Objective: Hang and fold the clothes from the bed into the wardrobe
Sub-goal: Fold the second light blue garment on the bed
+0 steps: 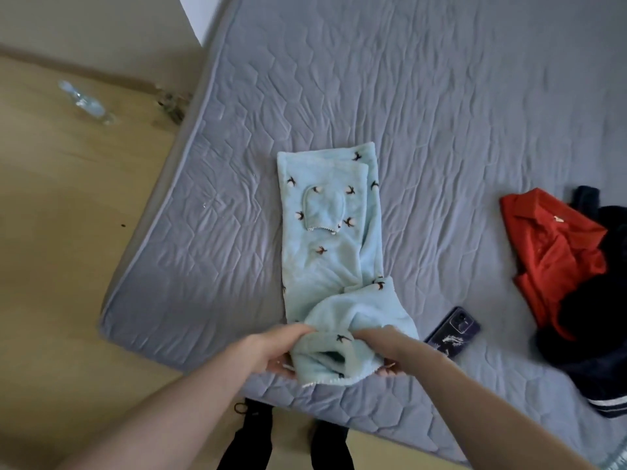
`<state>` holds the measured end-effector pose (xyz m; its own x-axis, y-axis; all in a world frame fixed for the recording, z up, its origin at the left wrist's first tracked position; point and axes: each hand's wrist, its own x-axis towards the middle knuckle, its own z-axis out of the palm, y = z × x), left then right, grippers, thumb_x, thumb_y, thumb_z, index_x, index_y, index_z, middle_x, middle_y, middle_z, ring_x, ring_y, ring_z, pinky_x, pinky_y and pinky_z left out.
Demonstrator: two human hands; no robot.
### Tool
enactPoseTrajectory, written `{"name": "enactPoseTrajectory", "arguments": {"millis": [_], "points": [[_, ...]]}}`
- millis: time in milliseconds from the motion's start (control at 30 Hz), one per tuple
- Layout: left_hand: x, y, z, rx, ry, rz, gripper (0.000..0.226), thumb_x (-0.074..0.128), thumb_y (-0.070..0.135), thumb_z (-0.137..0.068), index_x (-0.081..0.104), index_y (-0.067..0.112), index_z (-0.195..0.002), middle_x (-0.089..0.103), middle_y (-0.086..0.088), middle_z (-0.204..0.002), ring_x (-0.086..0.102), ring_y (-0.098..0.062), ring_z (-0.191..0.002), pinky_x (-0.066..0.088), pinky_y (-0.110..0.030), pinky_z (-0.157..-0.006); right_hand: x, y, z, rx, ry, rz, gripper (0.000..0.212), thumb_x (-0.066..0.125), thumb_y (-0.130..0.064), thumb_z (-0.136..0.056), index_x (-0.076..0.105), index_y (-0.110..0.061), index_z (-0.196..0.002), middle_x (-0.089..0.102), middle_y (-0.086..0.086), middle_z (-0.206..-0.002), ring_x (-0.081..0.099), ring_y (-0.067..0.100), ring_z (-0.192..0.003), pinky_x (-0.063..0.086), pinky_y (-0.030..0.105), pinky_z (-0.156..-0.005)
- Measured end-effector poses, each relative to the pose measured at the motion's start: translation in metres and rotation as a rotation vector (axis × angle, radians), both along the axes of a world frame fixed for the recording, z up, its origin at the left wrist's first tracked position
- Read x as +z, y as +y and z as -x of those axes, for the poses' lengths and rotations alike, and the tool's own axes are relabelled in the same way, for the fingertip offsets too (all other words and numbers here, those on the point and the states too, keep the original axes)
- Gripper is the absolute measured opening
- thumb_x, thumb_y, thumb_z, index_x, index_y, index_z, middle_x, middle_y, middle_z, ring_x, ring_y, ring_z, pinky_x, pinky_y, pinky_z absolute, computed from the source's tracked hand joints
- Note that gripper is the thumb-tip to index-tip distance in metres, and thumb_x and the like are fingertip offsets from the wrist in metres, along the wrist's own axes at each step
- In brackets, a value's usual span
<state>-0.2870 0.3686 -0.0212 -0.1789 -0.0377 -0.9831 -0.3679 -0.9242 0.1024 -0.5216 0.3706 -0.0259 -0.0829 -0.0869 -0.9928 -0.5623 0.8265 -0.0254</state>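
— Item, location?
— Fleece garment (325,232), flat on mattress (441,96); my left hand (271,351) and right hand (383,351) gripped its near end.
— Risk?
— Thick fleece; the fold could have sprung open, I judged.

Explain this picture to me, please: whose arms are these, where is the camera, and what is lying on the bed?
No machine here: a person wears a camera on the head, looking down at their own arms. The left hand and right hand both grip the near end of a light blue fleece garment, which lies flat on the grey quilted mattress, partly folded. To the right lie a phone, a red shirt and dark clothes. A clear bottle lies on the wooden floor at left.
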Motion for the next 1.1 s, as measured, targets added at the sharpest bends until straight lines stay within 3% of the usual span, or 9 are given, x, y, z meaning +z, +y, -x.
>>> {"name": "enactPoseTrajectory", "arguments": {"millis": [100, 167, 267, 367, 500, 700, 900, 1000, 1100], "points": [[0.012, -0.057, 0.006, 0.141, -0.075, 0.2, 0.044, 0.071, 0.035, -0.092, 0.052, 0.02, -0.129, 0.072, -0.008, -0.108, 0.075, -0.028, -0.087, 0.06, -0.038, -0.058, 0.012, -0.058, 0.0, -0.082, 0.031, 0.098, 0.075, 0.075, -0.047, -0.067, 0.038, -0.01, -0.121, 0.072, 0.013, -0.066, 0.067, 0.024, -0.051, 0.047, 0.025, -0.048], [0.02, -0.097, 0.009, 0.101, -0.098, 0.322, 0.036, 0.061, 0.033, -0.098, 0.044, 0.034, -0.13, 0.066, -0.005, -0.114, 0.072, -0.029, -0.095, 0.062, -0.04, -0.058, 0.022, -0.102, -0.003, -0.051, -0.027, 0.101, 0.051, 0.068, -0.044, -0.082, 0.049, -0.011, -0.116, 0.072, 0.013, -0.068, 0.066, 0.02, -0.047, 0.043, 0.02, -0.042], [0.035, -0.161, 0.015, 0.125, -0.071, 0.351, 0.033, 0.049, 0.036, -0.103, 0.063, 0.018, -0.128, 0.072, -0.014, -0.113, 0.072, -0.03, -0.09, 0.065, -0.042, -0.063, 0.038, -0.173, -0.004, 0.008, -0.09, 0.107, 0.033, 0.057, -0.041, -0.087, 0.068, -0.012, -0.096, 0.078, 0.012, -0.081, 0.066, 0.015, -0.057, 0.04, 0.019, -0.045], [0.051, -0.22, 0.014, 0.326, -0.046, 0.373, 0.05, 0.041, 0.053, -0.103, 0.068, 0.012, -0.113, 0.075, -0.016, -0.098, 0.071, -0.027, -0.072, 0.063, -0.037, -0.059, 0.047, -0.236, -0.004, -0.151, -0.1, 0.262, 0.037, 0.051, -0.045, -0.093, 0.069, -0.014, -0.101, 0.08, 0.01, -0.095, 0.072, 0.017, -0.067, 0.046, 0.019, -0.049], [0.045, -0.265, 0.008, 0.358, -0.087, 0.495, 0.045, 0.041, 0.064, -0.1, 0.061, 0.024, -0.109, 0.067, -0.008, -0.105, 0.069, -0.029, -0.084, 0.061, -0.039, -0.067, 0.037, -0.28, 0.002, -0.483, -0.055, 0.54, 0.04, 0.05, -0.051, -0.099, 0.059, -0.016, -0.116, 0.078, 0.008, -0.093, 0.077, 0.026, -0.069, 0.062, 0.033, -0.056], [-0.039, -0.217, -0.011, 0.017, -0.411, 0.674, 0.02, 0.07, 0.042, -0.087, 0.065, 0.022, -0.086, 0.071, -0.001, -0.091, 0.069, -0.024, -0.087, 0.058, -0.038, -0.083, -0.028, -0.206, 0.024, -0.138, 0.328, 0.738, 0.068, 0.062, -0.048, -0.089, 0.043, -0.023, -0.149, 0.061, 0.0, -0.13, 0.059, 0.024, -0.105, 0.048, 0.036, -0.085], [-0.111, -0.145, -0.021, -0.045, -0.419, 0.415, 0.127, 0.087, 0.064, -0.059, 0.028, 0.013, -0.16, 0.043, -0.006, -0.158, 0.048, -0.027, -0.14, 0.044, -0.037, -0.109, -0.088, -0.108, 0.031, -0.468, 0.547, 0.71, 0.122, 0.087, -0.06, -0.064, 0.017, -0.023, -0.157, 0.025, 0.014, -0.16, 0.03, 0.038, -0.146, 0.034, 0.058, -0.116], [-0.13, -0.13, -0.017, 0.033, -0.322, 0.392, 0.145, 0.089, 0.074, -0.036, 0.035, 0.014, -0.156, 0.053, -0.003, -0.151, 0.056, -0.023, -0.132, 0.048, -0.039, -0.109, -0.108, -0.087, 0.028, -0.727, 0.269, 0.564, 0.131, 0.091, -0.062, -0.06, 0.013, -0.033, -0.16, 0.037, 0.008, -0.159, 0.048, 0.032, -0.138, 0.045, 0.052, -0.109], [-0.141, -0.129, -0.005, 0.09, -0.252, 0.43, 0.135, 0.094, 0.074, -0.031, 0.048, 0.021, -0.147, 0.064, 0.002, -0.139, 0.064, -0.02, -0.122, 0.052, -0.04, -0.107, -0.123, -0.084, 0.016, -0.786, 0.073, 0.489, 0.11, 0.091, -0.068, -0.049, 0.037, -0.037, -0.14, 0.059, -0.011, -0.13, 0.062, 0.012, -0.104, 0.055, 0.037, -0.074]]}}
